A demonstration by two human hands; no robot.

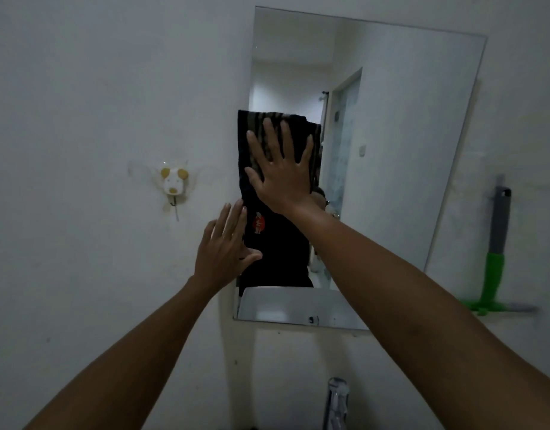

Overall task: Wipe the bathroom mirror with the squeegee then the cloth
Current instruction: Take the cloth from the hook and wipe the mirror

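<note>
A frameless mirror (407, 135) hangs on the white wall. A dark cloth (245, 144) with faint stripes lies flat over the mirror's left side, its left edge overlapping the wall. My right hand (283, 172) presses it against the glass with a flat palm and spread fingers. My left hand (224, 249) rests flat lower down at the mirror's left edge, fingers straight, its thumb on a dark area that may be cloth or reflection. The squeegee (497, 243), with a grey and green handle, leans on the wall to the right of the mirror, blade down, held by neither hand.
A white animal-shaped wall hook (173, 181) sticks to the wall left of the mirror. A chrome faucet (337, 401) stands below the mirror at the bottom of view. The glass reflects a doorway and part of a person.
</note>
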